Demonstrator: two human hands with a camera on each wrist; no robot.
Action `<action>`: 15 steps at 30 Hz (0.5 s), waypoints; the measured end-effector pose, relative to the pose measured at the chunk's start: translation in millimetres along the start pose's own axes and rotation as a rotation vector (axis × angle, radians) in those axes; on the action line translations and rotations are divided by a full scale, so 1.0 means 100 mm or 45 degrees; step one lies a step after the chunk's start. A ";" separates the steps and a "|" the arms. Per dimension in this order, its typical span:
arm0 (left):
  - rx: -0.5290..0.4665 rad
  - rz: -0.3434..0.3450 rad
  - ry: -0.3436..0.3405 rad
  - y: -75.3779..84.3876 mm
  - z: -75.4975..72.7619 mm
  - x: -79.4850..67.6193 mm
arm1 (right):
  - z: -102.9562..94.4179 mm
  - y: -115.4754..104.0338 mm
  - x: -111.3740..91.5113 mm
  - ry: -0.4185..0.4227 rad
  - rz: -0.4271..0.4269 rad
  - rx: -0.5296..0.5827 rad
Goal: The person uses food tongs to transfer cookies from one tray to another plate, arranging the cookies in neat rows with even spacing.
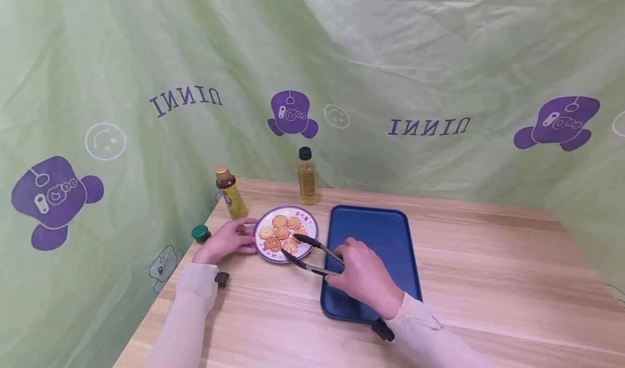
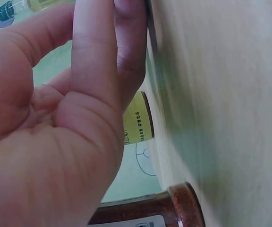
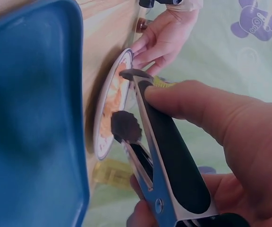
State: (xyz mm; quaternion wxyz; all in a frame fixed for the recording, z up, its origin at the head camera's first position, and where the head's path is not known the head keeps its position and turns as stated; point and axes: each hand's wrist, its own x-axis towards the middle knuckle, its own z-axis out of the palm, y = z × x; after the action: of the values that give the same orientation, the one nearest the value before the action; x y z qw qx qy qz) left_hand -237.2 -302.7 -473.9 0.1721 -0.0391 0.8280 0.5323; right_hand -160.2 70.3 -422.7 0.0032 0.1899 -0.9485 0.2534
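My right hand (image 1: 363, 273) grips a pair of tongs (image 1: 317, 270) with metal arms and black tips. The tips stand apart over the right part of a round plate (image 1: 308, 253) and the cookies (image 1: 280, 233) on it. Whether they touch a cookie, I cannot tell. In the right wrist view the tongs (image 3: 169, 156) lie between thumb and fingers, spread toward the plate (image 3: 99, 142). My left hand (image 1: 229, 241) touches the plate's left rim with fairly straight fingers; the left wrist view shows this hand (image 2: 74, 109) close up, low beside the table.
A blue tray (image 1: 368, 227) lies right of the plate, under my right hand. Behind the plate stand an oil bottle (image 1: 307, 181) with a green cap and a dark bottle (image 1: 231, 194) with a gold cap. A green-capped jar (image 1: 200, 233) is partly hidden by my left arm.
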 end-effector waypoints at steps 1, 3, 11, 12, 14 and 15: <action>-0.001 0.000 0.001 0.00 0.00 0.00 | 0.00 0.01 0.00 0.004 0.010 0.018; -0.002 0.001 0.002 0.00 -0.01 0.00 | 0.01 0.03 -0.01 0.014 0.034 0.051; -0.009 0.003 0.000 -0.01 0.00 0.02 | -0.02 0.21 -0.06 0.091 0.145 0.131; -0.010 0.004 0.000 -0.01 0.00 0.02 | -0.02 0.24 -0.08 0.104 0.156 0.141; -0.009 0.006 0.000 -0.01 -0.01 0.01 | -0.04 0.31 -0.10 0.129 0.175 0.158; -0.009 0.005 0.002 -0.01 0.00 0.01 | -0.06 0.35 -0.11 0.138 0.187 0.168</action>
State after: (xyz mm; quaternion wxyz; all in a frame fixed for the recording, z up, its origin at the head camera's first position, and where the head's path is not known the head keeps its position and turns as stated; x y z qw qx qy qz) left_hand -237.9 -303.4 -474.9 0.1703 -0.0384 0.8262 0.5356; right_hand -163.3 105.5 -435.2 0.0233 0.1059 -0.9396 0.3248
